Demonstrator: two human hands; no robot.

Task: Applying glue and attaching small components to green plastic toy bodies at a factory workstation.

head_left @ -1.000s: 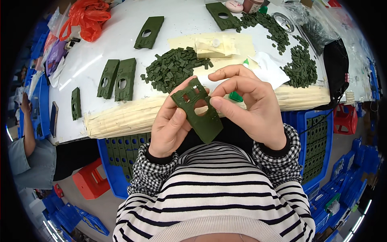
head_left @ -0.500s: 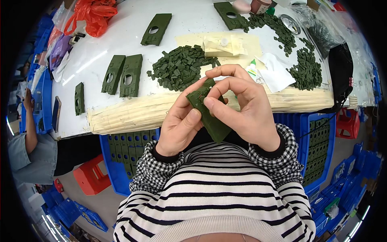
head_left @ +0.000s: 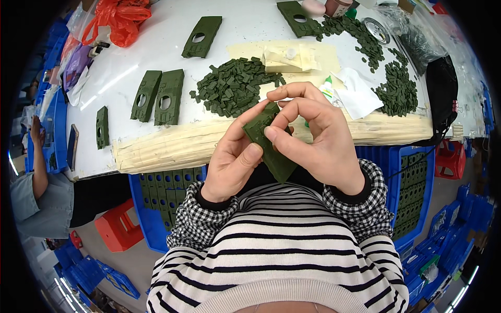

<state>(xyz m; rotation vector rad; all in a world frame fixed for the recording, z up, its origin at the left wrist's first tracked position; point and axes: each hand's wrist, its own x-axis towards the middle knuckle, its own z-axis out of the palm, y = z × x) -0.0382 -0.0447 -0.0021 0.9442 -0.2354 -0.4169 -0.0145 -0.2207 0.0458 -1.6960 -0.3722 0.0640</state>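
Note:
A dark green plastic model vehicle hull (head_left: 277,160) is held tilted above my lap at the table's front edge. My left hand (head_left: 229,164) is closed round its left side, thumb on the upper face. My right hand (head_left: 326,141) pinches at the hull's far end, thumb and index finger pressed close together; whatever small piece lies between them is hidden. Just beyond my hands lies a heap of small green plastic pieces (head_left: 235,86). A white glue bottle with a green tip (head_left: 326,89) is past my right fingers, beside a white tissue (head_left: 359,96).
More green hulls (head_left: 169,96) lie on the white table (head_left: 117,52), left and back. Further heaps of small pieces (head_left: 395,91) are at the right. Padded cream edging (head_left: 156,148) lines the front. Blue crates (head_left: 148,229) stand below, and a person's arm (head_left: 39,167) shows at far left.
The hull has shifted and turned very slightly in my hands. My right hand has moved a little, its thumb and index finger still at the hull's far end.

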